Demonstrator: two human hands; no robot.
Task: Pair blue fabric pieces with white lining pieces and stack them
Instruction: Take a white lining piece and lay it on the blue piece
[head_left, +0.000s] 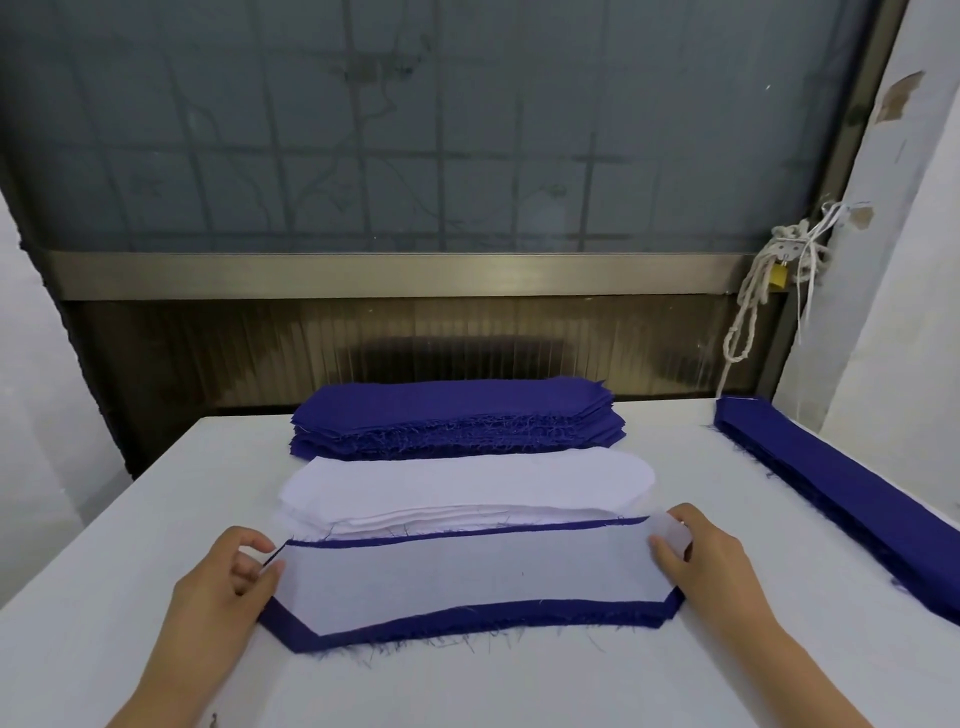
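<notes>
Left hand (228, 577) pinches the left end of the white lining piece (467, 577), right hand (706, 561) pinches the right end. It lies on a blue piece (467, 621), near table (156, 519) front. White stack (467, 480) just behind, blue stack (452, 410) beyond.

White lining (467, 577) atop blue piece (467, 623)

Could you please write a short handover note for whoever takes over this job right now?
Left hand pinches the left end of the lining; right hand pinches its right end.
The lining lies on a blue piece on the table, nearest the person, not yet let go.
Behind it is the white stack, then the blue stack; blue strips lie at the right.
Done: this pair is nearly aligned.
Left: release it, then pair the rest of both stacks.
</notes>
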